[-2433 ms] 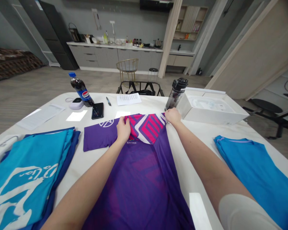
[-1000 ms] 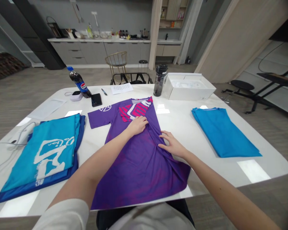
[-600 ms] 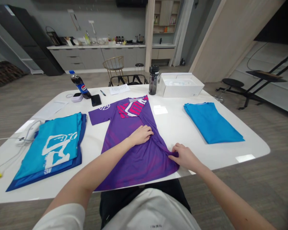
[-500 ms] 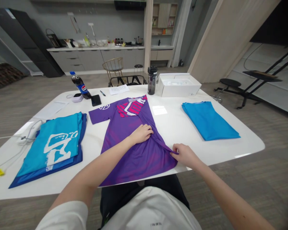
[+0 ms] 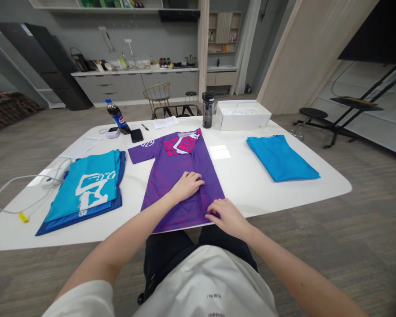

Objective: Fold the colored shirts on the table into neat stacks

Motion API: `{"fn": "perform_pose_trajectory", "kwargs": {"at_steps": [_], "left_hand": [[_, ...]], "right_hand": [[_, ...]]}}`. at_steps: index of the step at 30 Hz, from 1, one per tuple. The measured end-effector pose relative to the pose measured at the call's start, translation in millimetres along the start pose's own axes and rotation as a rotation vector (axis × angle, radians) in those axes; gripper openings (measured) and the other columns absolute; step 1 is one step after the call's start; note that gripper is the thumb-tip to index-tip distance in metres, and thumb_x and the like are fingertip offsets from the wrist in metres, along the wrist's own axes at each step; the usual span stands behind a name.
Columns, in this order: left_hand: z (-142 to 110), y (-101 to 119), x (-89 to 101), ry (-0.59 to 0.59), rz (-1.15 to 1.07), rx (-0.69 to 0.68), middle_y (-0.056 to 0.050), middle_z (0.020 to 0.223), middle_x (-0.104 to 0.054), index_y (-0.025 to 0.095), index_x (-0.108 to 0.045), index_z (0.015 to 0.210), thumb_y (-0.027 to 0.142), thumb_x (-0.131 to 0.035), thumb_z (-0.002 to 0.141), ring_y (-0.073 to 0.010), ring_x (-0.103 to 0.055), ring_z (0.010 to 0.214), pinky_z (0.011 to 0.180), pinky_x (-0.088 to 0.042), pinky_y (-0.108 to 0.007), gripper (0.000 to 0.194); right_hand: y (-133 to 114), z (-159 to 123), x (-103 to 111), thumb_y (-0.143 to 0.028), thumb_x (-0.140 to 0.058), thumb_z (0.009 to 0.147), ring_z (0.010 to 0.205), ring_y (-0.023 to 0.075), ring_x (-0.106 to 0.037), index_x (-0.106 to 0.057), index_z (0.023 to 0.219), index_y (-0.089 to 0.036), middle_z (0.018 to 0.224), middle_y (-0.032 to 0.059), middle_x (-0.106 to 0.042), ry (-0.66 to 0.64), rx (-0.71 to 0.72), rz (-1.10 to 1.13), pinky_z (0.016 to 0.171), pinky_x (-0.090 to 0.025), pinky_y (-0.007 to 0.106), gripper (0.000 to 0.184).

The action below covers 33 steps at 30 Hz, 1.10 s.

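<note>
A purple T-shirt (image 5: 176,185) with a pink and white patterned patch near its collar lies on the white table (image 5: 239,174). Its left sleeve sticks out to the side, and its right side is folded inward over the body. My left hand (image 5: 186,186) rests on the shirt's middle, fingers bent and fingertips holding the cloth along the fold's inner edge. Near the bottom hem my right hand (image 5: 227,215) is closed, thumb and fingers pinching the folded-in cloth. The fingertips of both hands are partly hidden against the fabric.
Folded teal and navy shirts (image 5: 86,187) lie left, beside a white cable (image 5: 6,180). A folded blue shirt (image 5: 280,158) lies right. At the back are a cola bottle (image 5: 119,118), phone (image 5: 137,135), paper (image 5: 166,123), black-lidded drinking bottle (image 5: 207,110) and white box (image 5: 242,116).
My left hand moved from the shoulder down to the shirt's middle. My right hand went from the other shoulder to the hem, then brought that side inward and leftward. The view pulled back.
</note>
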<state>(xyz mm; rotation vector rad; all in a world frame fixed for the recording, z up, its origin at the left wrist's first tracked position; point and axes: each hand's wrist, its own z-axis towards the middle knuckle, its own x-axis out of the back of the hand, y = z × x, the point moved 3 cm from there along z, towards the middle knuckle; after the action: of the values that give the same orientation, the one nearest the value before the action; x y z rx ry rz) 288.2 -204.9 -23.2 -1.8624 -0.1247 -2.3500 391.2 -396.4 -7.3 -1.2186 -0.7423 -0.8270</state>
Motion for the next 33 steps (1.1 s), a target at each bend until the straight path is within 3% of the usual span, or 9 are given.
{"fn": "perform_pose_trajectory", "kwargs": {"at_steps": [3, 9, 14, 19, 22, 24, 28, 30, 33], "left_hand": [[-22.5, 25.3, -2.8, -0.039, -0.047, -0.094, -0.008, 0.130, -0.061, 0.027, -0.067, 0.121, 0.024, -0.049, 0.101, -0.0245, -0.052, 0.119, 0.097, -0.035, -0.041, 0.027], [-43.7, 62.8, 3.5, -0.045, -0.163, -0.189, -0.007, 0.124, -0.066, 0.024, -0.068, 0.116, 0.024, -0.054, 0.099, -0.0226, -0.054, 0.118, 0.101, -0.033, -0.041, 0.021], [-60.6, 73.1, 10.3, -0.045, -0.330, -0.177, -0.003, 0.102, -0.072, 0.022, -0.070, 0.104, 0.030, -0.052, 0.102, -0.0171, -0.063, 0.102, 0.104, -0.034, -0.038, 0.019], [-62.4, 66.9, 12.8, -0.053, -0.482, -0.042, -0.004, 0.103, -0.073, 0.022, -0.071, 0.103, 0.039, -0.041, 0.106, -0.0159, -0.066, 0.101, 0.096, -0.045, -0.032, 0.035], [-49.9, 53.4, 9.0, 0.030, -0.426, 0.079, -0.006, 0.126, -0.070, 0.024, -0.068, 0.122, 0.039, -0.037, 0.107, -0.0182, -0.062, 0.119, 0.106, -0.044, -0.035, 0.038], [-40.7, 44.6, 2.3, 0.058, -0.331, 0.142, -0.009, 0.147, -0.057, 0.025, -0.058, 0.140, 0.046, -0.042, 0.105, -0.0233, -0.050, 0.138, 0.117, -0.036, -0.043, 0.044], [-31.9, 40.4, -18.6, -0.069, -0.232, 0.131, -0.011, 0.164, -0.036, 0.025, -0.039, 0.157, 0.059, -0.042, 0.101, -0.0294, -0.029, 0.153, 0.125, -0.021, -0.056, 0.065], [-33.0, 42.4, -25.4, -0.109, -0.233, 0.138, -0.010, 0.165, -0.033, 0.026, -0.035, 0.158, 0.060, -0.037, 0.102, -0.0287, -0.026, 0.155, 0.125, -0.017, -0.057, 0.066], [-35.0, 45.8, -27.2, -0.119, -0.258, 0.148, -0.009, 0.167, -0.030, 0.027, -0.032, 0.160, 0.065, -0.036, 0.100, -0.0292, -0.023, 0.156, 0.126, -0.014, -0.058, 0.071]], "right_hand": [[2.6, -3.8, -12.8, -0.038, -0.064, 0.099, 0.086, 0.0194, -0.063, -0.069, 0.096, -0.022, 0.086, 0.0023, -0.069, -0.004, 0.013, 0.042, 0.083, -0.042, 0.036, 0.017], [32.7, -14.6, -0.8, -0.033, -0.057, 0.101, 0.080, 0.0181, -0.062, -0.070, 0.094, -0.022, 0.084, 0.0022, -0.067, 0.059, -0.062, 0.062, 0.078, -0.044, 0.033, 0.019], [57.4, -25.1, -0.2, -0.034, -0.064, 0.096, 0.074, 0.0174, -0.061, -0.072, 0.093, -0.022, 0.078, 0.0013, -0.064, -0.005, -0.110, 0.008, 0.073, -0.044, 0.030, 0.016], [61.3, -25.0, 3.7, -0.039, -0.063, 0.097, 0.070, 0.0173, -0.060, -0.070, 0.090, -0.023, 0.074, 0.0002, -0.062, -0.036, -0.111, -0.025, 0.072, -0.045, 0.030, 0.020], [62.2, -10.1, 10.0, -0.042, -0.059, 0.099, 0.088, 0.0215, -0.065, -0.071, 0.100, -0.023, 0.093, 0.0060, -0.069, 0.046, -0.103, -0.057, 0.083, -0.048, 0.034, 0.023], [65.6, 3.8, 10.7, -0.043, -0.058, 0.099, 0.110, 0.0255, -0.064, -0.069, 0.115, -0.023, 0.116, 0.0107, -0.069, 0.091, -0.084, -0.109, 0.096, -0.048, 0.039, 0.029], [77.5, 23.9, -1.6, -0.047, -0.051, 0.101, 0.146, 0.0312, -0.039, -0.051, 0.149, -0.028, 0.157, 0.0107, -0.046, -0.002, -0.032, -0.234, 0.116, -0.033, 0.055, 0.051], [83.2, 25.9, -8.5, -0.050, -0.048, 0.102, 0.150, 0.0318, -0.033, -0.046, 0.153, -0.031, 0.161, 0.0088, -0.041, -0.081, -0.022, -0.260, 0.119, -0.024, 0.062, 0.055], [90.4, 27.1, -9.8, -0.055, -0.047, 0.102, 0.146, 0.0308, -0.040, -0.051, 0.150, -0.031, 0.156, 0.0087, -0.048, -0.104, -0.045, -0.254, 0.121, -0.019, 0.064, 0.054]]}}
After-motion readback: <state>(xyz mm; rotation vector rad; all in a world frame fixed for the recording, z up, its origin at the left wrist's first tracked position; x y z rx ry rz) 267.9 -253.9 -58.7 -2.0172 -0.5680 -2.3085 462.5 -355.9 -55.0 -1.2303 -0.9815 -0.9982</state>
